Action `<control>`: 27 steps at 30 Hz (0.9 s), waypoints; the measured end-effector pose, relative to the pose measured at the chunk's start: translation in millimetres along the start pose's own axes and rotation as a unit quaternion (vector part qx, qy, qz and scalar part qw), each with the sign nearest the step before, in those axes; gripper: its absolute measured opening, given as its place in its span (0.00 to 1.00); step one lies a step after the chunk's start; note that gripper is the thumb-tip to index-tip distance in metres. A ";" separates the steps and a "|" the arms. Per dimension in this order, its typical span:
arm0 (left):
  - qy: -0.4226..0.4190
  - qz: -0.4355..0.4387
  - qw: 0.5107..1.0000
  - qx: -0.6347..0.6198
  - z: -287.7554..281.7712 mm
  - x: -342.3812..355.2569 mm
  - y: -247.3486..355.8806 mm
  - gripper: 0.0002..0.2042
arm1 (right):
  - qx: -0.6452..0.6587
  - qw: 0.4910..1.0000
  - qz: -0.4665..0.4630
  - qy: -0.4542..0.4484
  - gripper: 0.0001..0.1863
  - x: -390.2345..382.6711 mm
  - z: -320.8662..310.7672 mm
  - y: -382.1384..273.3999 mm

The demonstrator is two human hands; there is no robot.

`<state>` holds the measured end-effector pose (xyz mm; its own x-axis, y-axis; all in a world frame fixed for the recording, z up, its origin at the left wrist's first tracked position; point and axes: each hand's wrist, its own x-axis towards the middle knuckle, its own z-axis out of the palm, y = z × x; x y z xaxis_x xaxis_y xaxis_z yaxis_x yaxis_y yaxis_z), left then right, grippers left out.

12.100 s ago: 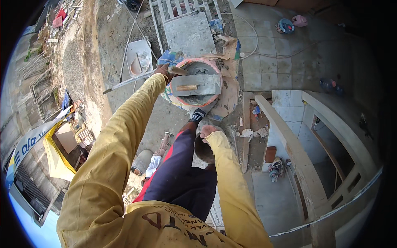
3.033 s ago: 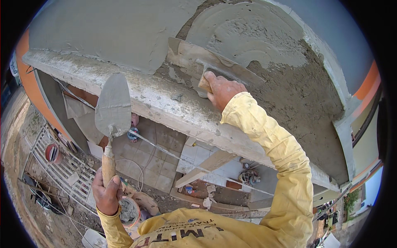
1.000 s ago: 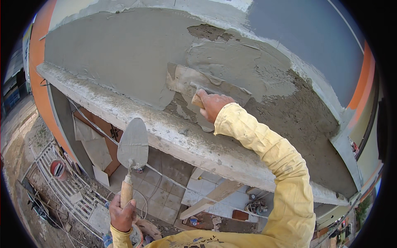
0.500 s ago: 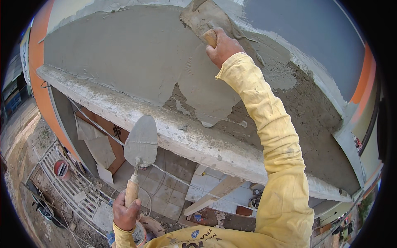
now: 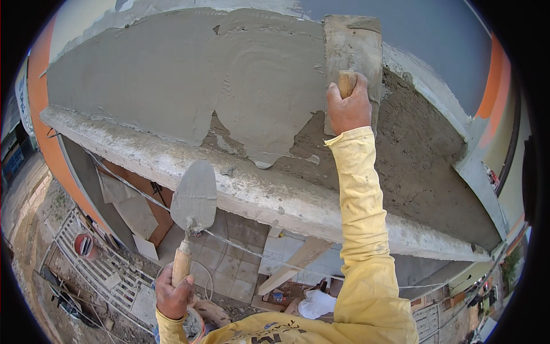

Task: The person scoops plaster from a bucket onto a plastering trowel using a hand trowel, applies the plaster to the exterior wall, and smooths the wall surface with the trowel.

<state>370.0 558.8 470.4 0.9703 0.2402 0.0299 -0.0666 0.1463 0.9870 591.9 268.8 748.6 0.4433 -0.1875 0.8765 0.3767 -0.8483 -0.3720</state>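
Note:
My right hand is closed round the wooden handle of a plastering float, whose long mortar-smeared blade lies against the wall, upright. Smooth wet grey plaster spreads to the left of the float. Rougher, darker mortar covers the wall to its right and shows below the ragged plaster edge. In my left hand is a pointing trowel, gripped by its wooden handle. Its blade points up, coated in grey mortar, in front of the ledge and apart from the wall.
A rough concrete ledge runs under the plastered wall. Below it are a slanting wooden plank, a tiled floor and a slack cable. At lower left, a red bucket stands by a slatted metal frame. A white rounded shape shows below.
My right hand has moved the float rightward along the wall and turned it from slanting to upright. Plaster is smoother where it passed. A white shape has appeared below; the left hand stays nearly still.

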 end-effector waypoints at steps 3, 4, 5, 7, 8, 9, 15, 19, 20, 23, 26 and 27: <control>0.005 -0.006 1.000 0.005 1.0 -6.2 -3.2 0.18 | 0.013 0.997 0.021 0.069 0.26 -15.5 -17.4 28.0; 0.008 -0.007 1.000 0.009 -0.7 -6.9 -5.8 0.18 | 0.008 0.994 0.022 0.108 0.25 -21.6 -20.1 35.9; 0.008 -0.010 1.000 0.009 -2.3 -6.8 -8.5 0.18 | 0.003 0.989 0.023 0.146 0.24 -28.1 -23.8 44.0; 0.007 -0.001 1.000 0.000 -3.4 -6.8 -13.3 0.19 | 0.023 0.992 0.015 0.123 0.23 -38.4 -38.5 65.2; 0.011 -0.006 1.000 -0.001 -3.7 -6.5 -13.3 0.19 | 0.045 0.994 0.009 0.101 0.23 -45.4 -42.1 71.3; 0.014 -0.009 1.000 -0.014 -4.8 -6.2 -11.9 0.18 | 0.042 0.997 -0.004 0.065 0.23 -54.0 -48.0 67.0; 0.033 0.003 0.999 -0.025 -12.5 -4.7 -10.6 0.18 | -0.005 0.970 -0.136 -0.201 0.23 -83.2 -32.7 57.5; 0.049 -0.016 0.998 -0.037 -14.5 -8.1 -15.1 0.19 | -0.131 0.889 -0.156 -0.410 0.24 -91.1 -8.6 38.0; 0.048 -0.015 0.998 -0.037 -16.9 -9.9 -16.0 0.18 | -0.181 0.856 -0.164 -0.456 0.24 -93.0 -1.4 32.9; 0.050 -0.021 0.998 -0.042 -24.0 -13.7 -18.9 0.17 | -0.192 0.825 -0.169 -0.504 0.23 -101.2 19.0 37.8; 0.061 -0.028 0.997 -0.044 -29.7 -11.9 -24.2 0.14 | -0.220 0.794 -0.175 -0.539 0.26 -108.8 37.1 41.6; 0.070 -0.031 0.996 -0.042 -31.6 -10.7 -25.4 0.13 | -0.221 0.797 -0.183 -0.532 0.26 -110.7 42.8 41.4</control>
<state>353.9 582.9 440.0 0.9312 0.3596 -0.0588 -0.0331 0.2440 0.9692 593.3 275.6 623.1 0.8965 0.4390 0.0587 0.4205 -0.8853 0.1985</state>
